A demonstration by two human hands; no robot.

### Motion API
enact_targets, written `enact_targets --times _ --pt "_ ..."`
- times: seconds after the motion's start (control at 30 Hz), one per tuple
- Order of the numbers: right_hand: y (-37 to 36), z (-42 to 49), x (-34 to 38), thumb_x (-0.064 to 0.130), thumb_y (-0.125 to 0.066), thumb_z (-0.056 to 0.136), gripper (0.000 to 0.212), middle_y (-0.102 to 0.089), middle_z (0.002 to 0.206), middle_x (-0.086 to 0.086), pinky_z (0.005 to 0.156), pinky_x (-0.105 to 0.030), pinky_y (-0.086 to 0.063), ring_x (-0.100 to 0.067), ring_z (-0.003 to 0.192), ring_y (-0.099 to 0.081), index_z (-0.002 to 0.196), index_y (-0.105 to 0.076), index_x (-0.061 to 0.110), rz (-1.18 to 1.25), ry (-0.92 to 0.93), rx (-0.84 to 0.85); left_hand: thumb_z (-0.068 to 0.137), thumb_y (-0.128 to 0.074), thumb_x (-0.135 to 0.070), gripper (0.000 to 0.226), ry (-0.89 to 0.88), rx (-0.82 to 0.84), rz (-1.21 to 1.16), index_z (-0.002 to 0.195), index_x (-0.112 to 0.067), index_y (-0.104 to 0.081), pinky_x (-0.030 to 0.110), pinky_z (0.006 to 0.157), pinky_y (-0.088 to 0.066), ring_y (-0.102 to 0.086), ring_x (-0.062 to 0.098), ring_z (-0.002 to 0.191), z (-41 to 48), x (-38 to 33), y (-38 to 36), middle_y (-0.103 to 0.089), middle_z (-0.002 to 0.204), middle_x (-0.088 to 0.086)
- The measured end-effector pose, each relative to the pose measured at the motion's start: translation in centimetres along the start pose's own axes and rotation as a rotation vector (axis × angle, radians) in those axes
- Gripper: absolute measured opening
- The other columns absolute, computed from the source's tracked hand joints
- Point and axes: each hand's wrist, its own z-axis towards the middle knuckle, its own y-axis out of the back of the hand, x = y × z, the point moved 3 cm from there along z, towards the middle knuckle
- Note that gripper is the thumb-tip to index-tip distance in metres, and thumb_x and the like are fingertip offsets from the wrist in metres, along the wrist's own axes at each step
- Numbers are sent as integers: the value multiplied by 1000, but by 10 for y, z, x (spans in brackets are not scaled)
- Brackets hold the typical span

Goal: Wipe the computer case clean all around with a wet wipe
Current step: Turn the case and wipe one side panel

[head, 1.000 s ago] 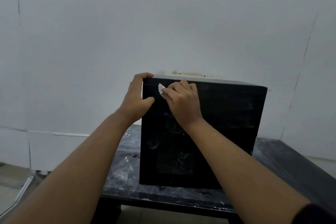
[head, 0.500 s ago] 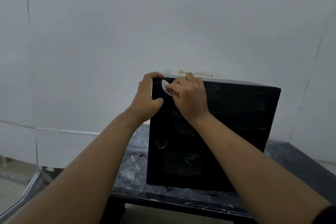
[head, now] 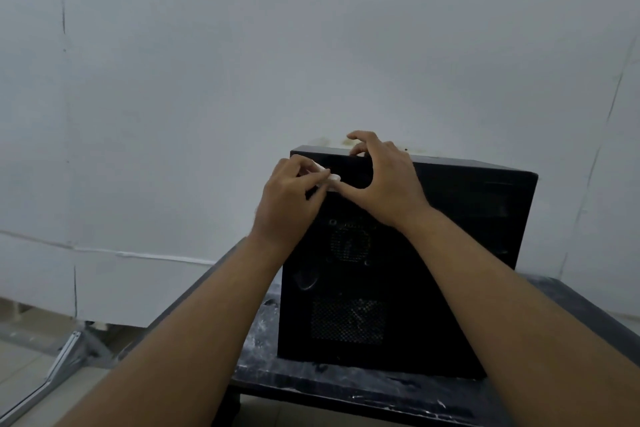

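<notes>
White wipe (head: 327, 179) pinched in L hand (head: 291, 199); R hand (head: 389, 180) at case (head: 450, 253) top.

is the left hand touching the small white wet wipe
Touching: head view shows the left hand pinching the small white wet wipe between its fingers.

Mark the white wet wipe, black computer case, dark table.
white wet wipe (head: 331, 179): head view, its exposed end.
black computer case (head: 467, 253): head view, bare panel right of the vents.
dark table (head: 258, 340): head view, scuffed top left of the case.
</notes>
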Motion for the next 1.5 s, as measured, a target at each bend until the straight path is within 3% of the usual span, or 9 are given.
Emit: enact_targets --times 0.13,0.27,0.43,0.57,0.8,0.93,1.13,1.3,1.5 --pt "-4 -16 -2 80 -60 83 105 -43 157 2 125 -48 -22 -21 147 -39 164 -26 23 -361 122 149 94 -80 -16 5 130 -179 -1 96 -16 -84 32 84 -56 -69 19 92 12 9 14 -75 98 -1" --pt "-9 -19 -4 86 -58 78 124 -23 165 -4 127 -56 -10 -28 154 -21 168 -4 19 -463 134 265 94 -80 -12 7 167 -223 45 98 -16 -85 29 77 -53 -67 17 82 8 18 18 -73 88 -2" --pt "-14 -18 1 86 -57 75 125 -24 161 -3 127 -60 -11 -29 152 -21 167 -5 18 -445 99 268 92 -80 -2 7 -41 -65 66 93 -9 -84 34 77 -57 -68 20 85 -8 7 3 -71 91 1" --pt "-15 -17 -1 85 -59 74 125 -25 160 -3 127 -60 -10 -29 151 -23 166 -7 19 -441 106 260 92 -78 -8 8 63 -164 30 90 -11 -85 32 78 -56 -69 19 86 19 9 8 -73 91 1" --pt "-18 -18 2 85 -57 74 122 -28 158 -3 126 -60 -12 -29 149 -26 165 -11 18 -446 96 230 91 -78 -4 11 -95 -108 38 91 -13 -85 31 76 -56 -69 19 83 9 2 1 -76 90 0" --pt "-17 -18 3 83 -58 74 120 -28 157 -3 126 -61 -11 -30 149 -26 164 -13 18 -432 93 240 90 -75 -1 18 50 -173 42 100 -13 -84 31 78 -57 -72 18 83 32 5 5 -77 89 1" --pt "-13 -17 4 82 -60 74 122 -26 159 -4 126 -59 -8 -30 149 -24 165 -11 17 -438 97 278 90 -85 -7 5 -235 44 26 87 -12 -84 40 75 -58 -71 20 84 7 5 3 -77 92 -1" --pt "-11 -16 4 80 -60 74 121 -25 159 -5 126 -59 -8 -31 148 -24 165 -9 17 -443 95 293 91 -82 -12 2 0 -95 -16 91 -11 -84 39 79 -58 -73 19 86 13 21 20 -76 92 1" --pt "-15 -16 3 79 -59 73 121 -25 158 -6 126 -61 -9 -32 148 -23 164 -9 16 -443 96 300 91 -81 -10 3 -160 64 28 90 -11 -84 39 77 -60 -74 18 86 -3 23 22 -78 94 0"
